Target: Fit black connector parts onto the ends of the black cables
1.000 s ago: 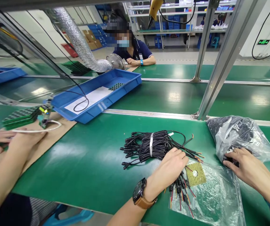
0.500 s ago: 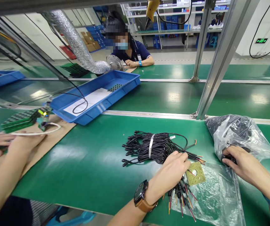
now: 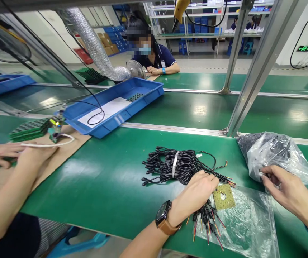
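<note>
A blue tray [image 3: 121, 104] with a white sheet and a loop of black cord sits on the green desk [image 3: 102, 182] beyond the work; a silver flexible duct [image 3: 94, 46] hangs down behind it; a slanted metal post [image 3: 253, 71] rises between the tray and the clear plastic bag [image 3: 274, 156]; to the left, a co-worker's hands [image 3: 22, 157] rest on brown cardboard by a stack of green boards [image 3: 30, 129]; another person sits across the far belt. The left hand [image 3: 197, 193] lies over short red and yellow-tipped leads, fingers curled down on them, just beside the tied bundle of black cables [image 3: 175, 166] in the middle of the desk and a small green pad [image 3: 223, 197] on a flat empty bag [image 3: 240, 222]. The right hand [image 3: 283, 186] pinches the mouth of the clear plastic bag, grip closed on the film. Against half a second ago, the right hand has drawn back from inside the bag's opening to its edge; the left hand has barely shifted.
</note>
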`<state>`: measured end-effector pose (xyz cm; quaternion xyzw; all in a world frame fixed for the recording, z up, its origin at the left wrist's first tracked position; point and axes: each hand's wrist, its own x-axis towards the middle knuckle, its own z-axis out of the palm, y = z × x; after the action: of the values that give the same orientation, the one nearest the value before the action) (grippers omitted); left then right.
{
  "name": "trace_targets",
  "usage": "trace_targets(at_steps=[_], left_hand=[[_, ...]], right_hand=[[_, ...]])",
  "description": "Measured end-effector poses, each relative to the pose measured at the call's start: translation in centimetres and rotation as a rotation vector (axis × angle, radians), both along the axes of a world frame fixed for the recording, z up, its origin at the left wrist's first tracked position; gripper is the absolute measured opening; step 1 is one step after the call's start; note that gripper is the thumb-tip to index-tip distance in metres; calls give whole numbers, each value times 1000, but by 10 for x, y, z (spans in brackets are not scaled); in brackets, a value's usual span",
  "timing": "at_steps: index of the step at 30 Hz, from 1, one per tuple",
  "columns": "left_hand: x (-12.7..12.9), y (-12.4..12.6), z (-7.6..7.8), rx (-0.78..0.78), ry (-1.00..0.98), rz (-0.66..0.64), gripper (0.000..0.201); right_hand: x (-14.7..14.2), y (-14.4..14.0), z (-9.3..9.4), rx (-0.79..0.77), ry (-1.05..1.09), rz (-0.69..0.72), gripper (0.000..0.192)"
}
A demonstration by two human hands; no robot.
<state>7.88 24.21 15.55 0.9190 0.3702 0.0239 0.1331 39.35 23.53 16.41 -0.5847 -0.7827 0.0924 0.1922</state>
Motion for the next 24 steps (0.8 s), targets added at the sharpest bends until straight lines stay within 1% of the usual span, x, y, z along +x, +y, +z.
trace_targets(at_steps=[2, 4, 6, 8, 9, 10, 11, 12, 14, 16, 18, 20, 22, 24], left_hand=[[0, 0, 0, 4, -1, 0, 24], [1, -1, 0, 3, 11, 1, 24], [3, -1, 2, -4, 17, 5, 24], [4, -1, 4, -8, 16, 13, 24], [5, -1, 6, -8, 21, 16, 24], [5, -2, 7, -7, 30, 19, 24], [6, -2, 8, -6, 43, 21, 24], [6, -2, 9, -4, 57, 22, 23], [7, -3, 9, -2, 73, 29, 22], [7, -3, 8, -1, 70, 43, 20], [8, -5, 6, 4, 62, 59, 20], [8, -6, 5, 17, 56, 74, 20], [9, -7, 3, 37, 55, 82, 21], [9, -8, 2, 52, 50, 83, 22]], right_hand=[[0, 0, 2, 13, -31, 11, 23], [1, 0, 4, 46, -48, -6, 26], [1, -1, 7, 140, -32, -70, 28], [-3, -3, 9, 274, 5, -139, 29], [-7, -5, 9, 336, 28, -138, 30], [-12, -6, 8, 378, 50, -93, 28], [-19, -8, 5, 394, 72, -12, 26], [-27, -10, 2, 382, 97, 97, 23], [-47, -14, -8, 285, 149, 304, 20], [-67, -18, -18, 149, 192, 425, 22], [-84, -21, -24, 67, 202, 509, 25], [-95, -23, -25, 27, 176, 561, 28], [-99, -24, -25, -3, 137, 583, 28], [-96, -24, -25, -6, 128, 577, 24]])
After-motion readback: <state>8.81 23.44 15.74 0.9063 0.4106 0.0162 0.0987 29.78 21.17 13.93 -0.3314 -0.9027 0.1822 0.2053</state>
